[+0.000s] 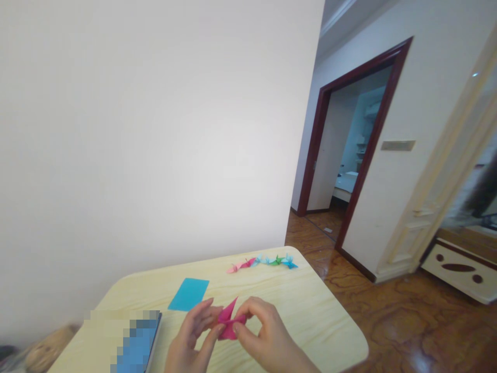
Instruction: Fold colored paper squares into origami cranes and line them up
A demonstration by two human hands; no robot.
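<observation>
Between my two hands is a partly folded piece of pink origami paper (228, 314), with one pointed flap sticking up. My left hand (196, 334) pinches its left side between thumb and fingers. On the other side, my right hand (264, 331) grips the paper's right edge with thumb and index finger. A flat blue sheet of paper (189, 293) lies on the table just beyond my left hand. Farther back, several small folded paper cranes (267, 261) in pink, light blue, green and blue sit in a row.
The pale wood-grain table (318, 316) has rounded corners and stands against a white wall (155, 129). A blurred-out blue, dark-edged object (140, 342) lies at its left. To the right are a wooden floor (388, 321), a doorway with a dark red frame (388, 114) and a low cabinet (458, 269).
</observation>
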